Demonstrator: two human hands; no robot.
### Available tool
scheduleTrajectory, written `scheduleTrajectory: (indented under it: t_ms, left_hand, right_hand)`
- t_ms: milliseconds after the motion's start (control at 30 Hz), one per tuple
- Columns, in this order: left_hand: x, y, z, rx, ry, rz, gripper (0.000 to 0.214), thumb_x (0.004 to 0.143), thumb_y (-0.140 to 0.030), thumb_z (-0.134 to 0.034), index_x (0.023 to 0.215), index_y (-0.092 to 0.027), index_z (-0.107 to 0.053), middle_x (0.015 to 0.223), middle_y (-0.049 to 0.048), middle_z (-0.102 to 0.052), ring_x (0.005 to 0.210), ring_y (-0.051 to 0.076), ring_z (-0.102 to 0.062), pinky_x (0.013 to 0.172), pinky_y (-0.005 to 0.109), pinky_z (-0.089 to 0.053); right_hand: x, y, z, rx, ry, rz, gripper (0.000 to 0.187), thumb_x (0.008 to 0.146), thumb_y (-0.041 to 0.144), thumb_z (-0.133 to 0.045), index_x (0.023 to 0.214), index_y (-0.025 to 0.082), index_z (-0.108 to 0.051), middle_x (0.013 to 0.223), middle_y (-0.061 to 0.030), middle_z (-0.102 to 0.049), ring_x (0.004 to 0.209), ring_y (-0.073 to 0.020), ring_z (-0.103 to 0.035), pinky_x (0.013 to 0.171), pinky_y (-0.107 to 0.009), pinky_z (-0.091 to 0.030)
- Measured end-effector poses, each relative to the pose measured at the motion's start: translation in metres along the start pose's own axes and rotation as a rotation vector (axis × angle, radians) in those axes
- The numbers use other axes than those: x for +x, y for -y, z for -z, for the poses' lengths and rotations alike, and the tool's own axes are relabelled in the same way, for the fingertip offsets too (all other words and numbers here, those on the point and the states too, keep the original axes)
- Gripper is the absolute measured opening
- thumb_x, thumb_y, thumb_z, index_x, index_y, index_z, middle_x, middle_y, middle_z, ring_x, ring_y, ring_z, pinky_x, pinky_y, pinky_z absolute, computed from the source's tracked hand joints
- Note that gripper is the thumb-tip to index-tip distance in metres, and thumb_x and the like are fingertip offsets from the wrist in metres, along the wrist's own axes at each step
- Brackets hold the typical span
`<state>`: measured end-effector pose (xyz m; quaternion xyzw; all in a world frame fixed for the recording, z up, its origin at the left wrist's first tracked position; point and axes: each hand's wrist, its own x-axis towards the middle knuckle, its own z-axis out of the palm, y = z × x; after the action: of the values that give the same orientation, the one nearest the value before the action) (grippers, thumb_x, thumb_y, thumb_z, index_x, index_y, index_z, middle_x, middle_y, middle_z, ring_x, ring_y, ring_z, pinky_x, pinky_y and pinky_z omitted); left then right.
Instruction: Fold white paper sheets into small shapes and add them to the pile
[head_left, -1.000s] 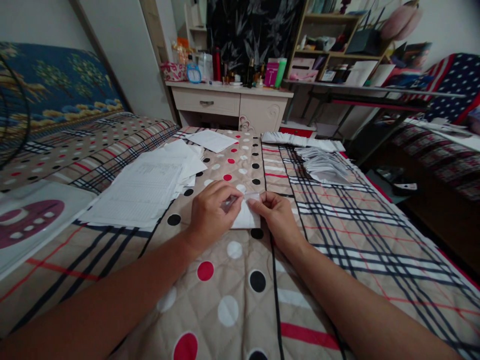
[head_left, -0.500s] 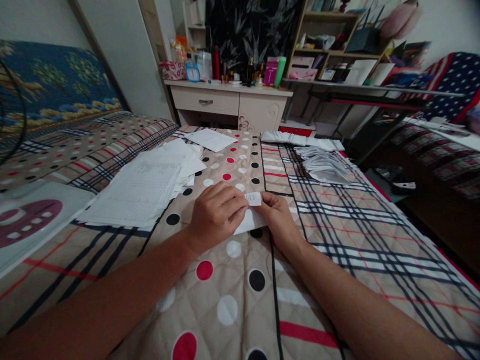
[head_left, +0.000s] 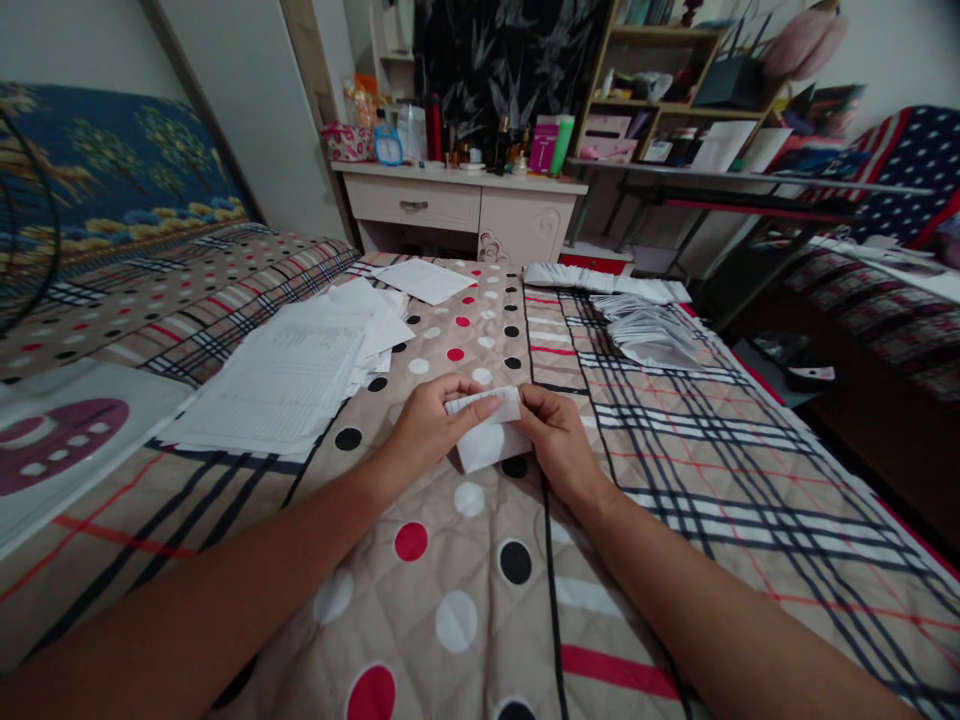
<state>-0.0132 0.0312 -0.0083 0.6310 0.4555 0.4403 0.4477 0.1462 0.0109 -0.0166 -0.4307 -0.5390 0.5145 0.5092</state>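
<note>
Both my hands grip a small white sheet of paper [head_left: 487,443], folded over along its upper part, just above the bedspread. My left hand [head_left: 431,415] pinches the folded strip at its left end, thumb lying along the front. At the right end, my right hand [head_left: 556,432] holds the paper's edge between thumb and curled fingers. Faint print shows on the folded strip. To the left lies a stack of printed sheets [head_left: 270,375]. On the right, beyond my right hand, sits a bundle of folded white papers [head_left: 649,332].
A patterned quilted bedspread [head_left: 480,620] lies under everything. A single white sheet [head_left: 424,280] and a long row of folded paper [head_left: 607,282] lie farther back. A clear plastic bag [head_left: 82,430] is at left. A white dresser [head_left: 412,205] stands beyond the bed.
My left hand has turned and opened out from over the paper, its thumb now on the front of the fold. More of the folded strip shows. My right hand has barely moved.
</note>
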Motion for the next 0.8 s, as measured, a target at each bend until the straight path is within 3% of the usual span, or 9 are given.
scheduleTrajectory:
  t_ms: [67, 167, 333, 567, 633, 800]
  left_hand:
    - [0.0, -0.002, 0.001, -0.037, 0.043, 0.061, 0.032, 0.074, -0.045, -0.072, 0.079, -0.014, -0.067, 0.071, 0.0013, -0.066, 0.059, 0.012, -0.058, 0.054, 0.022, -0.045]
    - [-0.001, -0.003, 0.002, -0.002, 0.013, 0.015, 0.028, 0.072, -0.041, -0.074, 0.073, -0.014, -0.068, 0.067, -0.0002, -0.065, 0.057, 0.01, -0.056, 0.052, 0.02, -0.043]
    - [-0.001, -0.004, 0.0, 0.066, 0.017, -0.038, 0.018, 0.072, -0.032, -0.073, 0.07, -0.014, -0.07, 0.067, 0.0005, -0.068, 0.058, 0.011, -0.058, 0.052, 0.019, -0.044]
    - [-0.001, -0.013, -0.003, -0.024, 0.144, 0.188, 0.013, 0.079, -0.018, -0.062, 0.072, -0.013, -0.071, 0.05, -0.0017, -0.061, 0.038, 0.009, -0.051, 0.038, 0.018, -0.038]
    - [-0.001, -0.012, -0.002, -0.03, 0.115, 0.215, 0.012, 0.08, -0.018, -0.061, 0.076, -0.012, -0.07, 0.049, -0.0022, -0.06, 0.035, 0.009, -0.05, 0.034, 0.018, -0.037]
    - [0.004, -0.003, 0.005, -0.057, -0.12, 0.137, 0.012, 0.08, -0.024, -0.063, 0.081, -0.013, -0.069, 0.059, -0.0007, -0.065, 0.042, 0.01, -0.055, 0.038, 0.02, -0.044]
  right_hand:
    - [-0.001, 0.002, 0.0, -0.003, -0.012, 0.03, 0.033, 0.083, 0.046, -0.059, 0.066, 0.018, -0.053, 0.06, 0.003, -0.046, 0.055, -0.0109, -0.037, 0.051, -0.024, -0.028]
    - [-0.002, 0.005, 0.0, -0.011, -0.043, 0.047, 0.041, 0.086, 0.053, -0.053, 0.063, 0.019, -0.051, 0.059, 0.0029, -0.044, 0.054, -0.0109, -0.035, 0.05, -0.024, -0.028]
    - [-0.001, 0.008, -0.001, -0.058, -0.108, 0.016, 0.029, 0.073, 0.044, -0.07, 0.065, 0.018, -0.058, 0.059, 0.0023, -0.05, 0.055, -0.0109, -0.04, 0.049, -0.023, -0.03]
    - [0.005, 0.002, 0.006, -0.052, -0.211, 0.003, 0.038, 0.077, 0.046, -0.066, 0.056, 0.017, -0.053, 0.051, 0.0034, -0.044, 0.047, -0.008, -0.034, 0.043, -0.023, -0.024]
    - [0.007, 0.001, 0.007, -0.023, -0.196, -0.021, 0.041, 0.078, 0.052, -0.065, 0.057, 0.017, -0.055, 0.052, 0.0026, -0.048, 0.046, -0.0085, -0.037, 0.043, -0.023, -0.027]
    - [0.007, 0.002, 0.005, 0.009, -0.087, -0.035, 0.036, 0.072, 0.051, -0.071, 0.067, 0.017, -0.062, 0.057, 0.0012, -0.057, 0.047, -0.0093, -0.045, 0.043, -0.022, -0.034]
